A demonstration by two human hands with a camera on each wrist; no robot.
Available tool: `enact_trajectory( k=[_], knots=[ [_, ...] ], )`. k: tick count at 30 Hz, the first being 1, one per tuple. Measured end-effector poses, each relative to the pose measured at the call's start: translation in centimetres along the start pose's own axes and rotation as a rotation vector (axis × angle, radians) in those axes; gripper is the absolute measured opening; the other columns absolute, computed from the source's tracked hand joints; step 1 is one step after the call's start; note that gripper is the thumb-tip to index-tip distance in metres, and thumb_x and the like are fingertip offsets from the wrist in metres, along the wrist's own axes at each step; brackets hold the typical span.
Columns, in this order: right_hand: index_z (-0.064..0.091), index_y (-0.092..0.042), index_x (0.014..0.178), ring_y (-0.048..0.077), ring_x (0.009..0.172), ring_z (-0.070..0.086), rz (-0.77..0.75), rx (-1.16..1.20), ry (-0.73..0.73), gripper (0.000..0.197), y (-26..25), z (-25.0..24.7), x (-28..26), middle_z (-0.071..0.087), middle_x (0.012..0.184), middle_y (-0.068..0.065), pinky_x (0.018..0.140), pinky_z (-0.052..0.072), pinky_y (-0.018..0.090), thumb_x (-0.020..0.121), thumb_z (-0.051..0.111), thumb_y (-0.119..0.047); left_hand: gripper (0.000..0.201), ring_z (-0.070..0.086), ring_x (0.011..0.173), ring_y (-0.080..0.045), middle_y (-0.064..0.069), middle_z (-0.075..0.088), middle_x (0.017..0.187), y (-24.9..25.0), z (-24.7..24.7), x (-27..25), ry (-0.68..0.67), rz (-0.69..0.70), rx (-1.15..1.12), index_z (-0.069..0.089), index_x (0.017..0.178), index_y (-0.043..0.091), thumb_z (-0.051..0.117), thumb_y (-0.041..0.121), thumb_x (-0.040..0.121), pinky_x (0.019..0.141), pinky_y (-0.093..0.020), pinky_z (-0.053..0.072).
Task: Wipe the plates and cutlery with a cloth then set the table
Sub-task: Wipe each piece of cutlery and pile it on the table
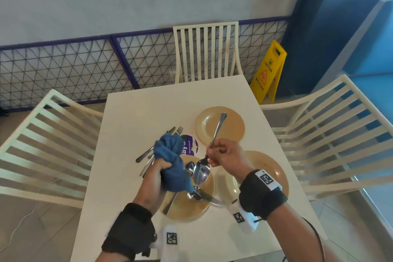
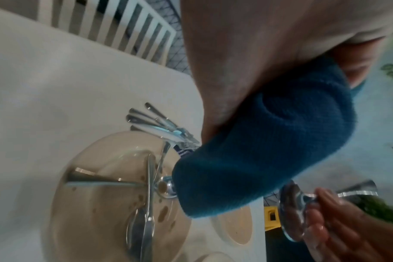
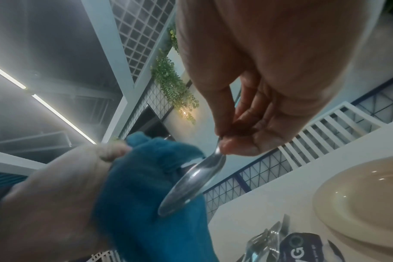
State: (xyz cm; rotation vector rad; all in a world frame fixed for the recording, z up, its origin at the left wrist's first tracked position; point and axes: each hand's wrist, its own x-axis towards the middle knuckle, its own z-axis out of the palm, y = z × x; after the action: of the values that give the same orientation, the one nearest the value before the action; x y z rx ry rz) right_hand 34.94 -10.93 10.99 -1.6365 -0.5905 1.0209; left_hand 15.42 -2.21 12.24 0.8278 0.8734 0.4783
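My left hand point(image 1: 158, 168) grips a bunched blue cloth point(image 1: 171, 160) above the near left plate point(image 1: 185, 208). My right hand point(image 1: 223, 153) pinches the neck of a steel spoon point(image 1: 202, 171), bowl down and handle pointing up and away. The spoon's bowl point(image 3: 191, 184) hangs just beside the cloth point(image 3: 150, 195); whether they touch is unclear. The near left plate point(image 2: 96, 195) is spotted and holds knives and a spoon point(image 2: 144, 221). More cutlery point(image 1: 148, 153) lies in a pile behind the cloth.
Two more beige plates sit on the white table point(image 1: 131, 117): one far point(image 1: 231, 127), one near right point(image 1: 268, 168) under my right wrist. A purple round sticker point(image 1: 191, 147) lies mid-table. White slatted chairs stand left point(image 1: 42, 140), right point(image 1: 331, 132) and far point(image 1: 206, 51). A yellow caution sign point(image 1: 269, 70) stands on the floor.
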Motion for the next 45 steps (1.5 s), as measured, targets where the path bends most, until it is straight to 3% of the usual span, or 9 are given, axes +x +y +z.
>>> enact_trajectory(
  k=[3,7,14,22,25,31,35,39,45],
  knots=[
    [0.067,-0.007,0.086,0.014,0.059,0.064,-0.023,-0.051,-0.041,0.007,-0.3,1.3,-0.1,0.069,0.070,0.010,0.062,0.058,0.026,0.092,0.066,-0.003,0.030,0.070,0.095,-0.010,0.005,0.074,0.097,-0.3,1.2,-0.1,-0.150,-0.025,0.408,0.059,0.122,0.014,0.045,0.014,0.095,0.076,-0.024,0.054],
    [0.066,-0.025,0.072,0.006,0.052,0.053,-0.074,-0.263,0.024,0.035,0.6,2.5,0.5,0.063,0.058,-0.007,0.054,0.047,0.026,0.083,0.057,0.007,0.068,0.059,0.122,0.000,0.020,0.057,0.137,-1.4,1.6,-0.1,-0.226,0.072,0.668,0.033,0.147,0.046,0.061,0.018,0.092,0.099,-0.021,0.050],
    [0.067,-0.007,0.082,0.006,0.047,0.059,-0.055,-0.134,0.032,0.022,0.6,3.0,-0.3,0.062,0.058,0.001,0.054,0.053,0.025,0.091,0.053,0.009,0.019,0.071,0.091,-0.024,-0.009,0.074,0.098,-2.6,2.2,0.3,0.077,0.152,0.993,0.068,0.105,0.013,0.060,0.028,0.098,0.089,-0.037,0.058],
    [0.068,-0.008,0.080,0.005,0.047,0.048,-0.056,-0.133,0.039,0.012,1.3,3.0,0.0,0.055,0.049,-0.009,0.053,0.044,0.023,0.090,0.071,-0.014,0.016,0.066,0.078,0.004,0.002,0.069,0.094,-2.2,1.6,-1.6,-0.110,0.099,0.801,0.059,0.100,0.024,0.062,0.009,0.096,0.073,-0.014,0.054],
    [0.067,-0.012,0.079,0.009,0.050,0.054,-0.067,-0.142,0.026,0.013,1.0,3.4,-0.2,0.058,0.053,-0.005,0.057,0.050,0.026,0.091,0.070,-0.014,0.010,0.069,0.065,-0.007,-0.005,0.073,0.081,-2.5,1.4,-1.3,-0.025,0.104,0.894,0.063,0.088,0.020,0.062,0.023,0.098,0.071,-0.025,0.060],
    [0.068,-0.009,0.086,0.016,0.066,0.066,-0.064,-0.092,-0.002,0.009,0.4,3.7,-0.7,0.070,0.074,0.007,0.062,0.059,0.029,0.094,0.067,-0.014,0.011,0.072,0.088,-0.009,0.002,0.075,0.095,-1.2,-1.9,-1.2,-0.115,0.108,1.041,0.068,0.105,0.024,0.060,0.028,0.098,0.083,-0.031,0.058],
    [0.070,-0.020,0.093,0.009,0.076,0.066,-0.115,-0.191,-0.012,0.007,0.1,3.8,-1.2,0.067,0.083,-0.006,0.071,0.055,0.022,0.096,0.064,-0.020,0.017,0.072,0.101,-0.006,0.010,0.078,0.104,1.7,-2.8,-1.2,-0.025,0.189,0.639,0.067,0.114,0.024,0.063,0.018,0.098,0.081,-0.016,0.053],
    [0.071,-0.022,0.093,0.009,0.078,0.065,-0.176,-0.279,-0.112,0.014,-0.6,5.0,-2.2,0.069,0.088,-0.002,0.067,0.052,0.017,0.096,0.061,-0.013,0.035,0.070,0.113,-0.015,0.000,0.075,0.120,2.5,-0.4,0.0,-0.054,0.162,0.440,0.064,0.127,0.024,0.068,0.035,0.094,0.099,-0.035,0.052],
    [0.072,-0.009,0.088,0.015,0.067,0.065,-0.174,-0.312,-0.160,0.014,-1.3,5.7,-3.2,0.072,0.080,0.007,0.063,0.053,0.022,0.091,0.058,-0.007,0.015,0.075,0.100,-0.021,-0.004,0.079,0.103,1.2,1.4,1.1,0.135,0.199,0.419,0.071,0.109,0.022,0.068,0.028,0.095,0.096,-0.047,0.058]
  ],
)
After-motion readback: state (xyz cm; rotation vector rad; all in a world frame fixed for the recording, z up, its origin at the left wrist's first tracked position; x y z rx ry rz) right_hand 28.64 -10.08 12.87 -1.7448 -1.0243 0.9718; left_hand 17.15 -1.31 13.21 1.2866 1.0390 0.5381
